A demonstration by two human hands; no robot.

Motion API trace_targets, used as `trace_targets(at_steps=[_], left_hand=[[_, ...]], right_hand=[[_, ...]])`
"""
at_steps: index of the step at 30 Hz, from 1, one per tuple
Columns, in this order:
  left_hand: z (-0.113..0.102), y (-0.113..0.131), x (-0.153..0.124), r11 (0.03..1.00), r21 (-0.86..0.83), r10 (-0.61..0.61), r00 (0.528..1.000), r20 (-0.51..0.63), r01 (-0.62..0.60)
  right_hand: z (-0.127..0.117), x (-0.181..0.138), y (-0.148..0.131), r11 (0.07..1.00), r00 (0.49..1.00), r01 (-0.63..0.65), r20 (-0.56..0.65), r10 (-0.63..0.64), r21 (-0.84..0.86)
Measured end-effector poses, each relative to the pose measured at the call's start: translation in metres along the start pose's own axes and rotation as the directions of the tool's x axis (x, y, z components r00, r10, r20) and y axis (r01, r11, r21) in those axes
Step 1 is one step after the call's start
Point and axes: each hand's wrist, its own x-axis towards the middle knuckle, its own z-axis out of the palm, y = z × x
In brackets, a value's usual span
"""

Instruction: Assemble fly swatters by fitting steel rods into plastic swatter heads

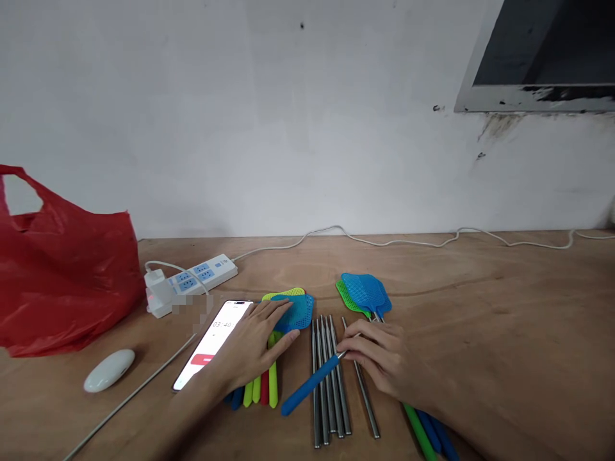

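My left hand (pixel 250 342) lies with its fingers stretched out over a small pile of fly swatter heads, its fingertips on a blue mesh head (pixel 302 312). Below that hand, yellow-green handles (pixel 273 384), a red handle (pixel 264 387) and blue ones stick out. My right hand (pixel 379 355) pinches the thin metal end of a blue handle (pixel 310 387), which slants down to the left across several metal rods (pixel 331 390). One separate metal rod (pixel 368 400) runs under the right fingers. Beyond that hand lie blue swatter heads (pixel 368 291) over a green one (pixel 343 294).
Left of my left hand, a lit phone (pixel 216 336) shows a timer. Farther left are a white power strip (pixel 221 272), a white oval object (pixel 109 371) and a red plastic bag (pixel 67 275). Green (pixel 418 432) and blue handles emerge below my right forearm. A white cable runs along the wall.
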Motion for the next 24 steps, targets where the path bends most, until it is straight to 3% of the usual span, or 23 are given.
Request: trace_targets(at_steps=[7, 13, 17, 20, 24], left_hand=[[-0.022, 0.018, 0.0, 0.975, -0.219, 0.022, 0.998, -0.058, -0.034], [-0.018, 0.029, -0.004, 0.962, -0.242, 0.148, 0.986, 0.073, -0.126], [-0.009, 0.03, -0.006, 0.979, -0.171, 0.132, 0.982, 0.138, -0.107], [-0.012, 0.034, -0.006, 0.991, -0.107, 0.097, 0.978, 0.185, -0.078], [-0.026, 0.039, -0.004, 0.995, -0.055, 0.098, 0.974, 0.204, -0.088]], right_hand=[[-0.003, 0.002, 0.004, 0.99, 0.99, 0.014, -0.138, -0.034, -0.141], [-0.001, 0.005, 0.001, 0.984, 0.975, 0.017, -0.214, -0.055, -0.177], [0.001, 0.007, -0.002, 0.985, 0.974, -0.036, -0.225, -0.002, -0.167], [-0.004, 0.01, -0.001, 0.978, 0.984, -0.125, -0.149, 0.1, -0.166], [-0.022, 0.013, 0.012, 0.969, 0.97, -0.223, 0.073, 0.231, -0.104]])
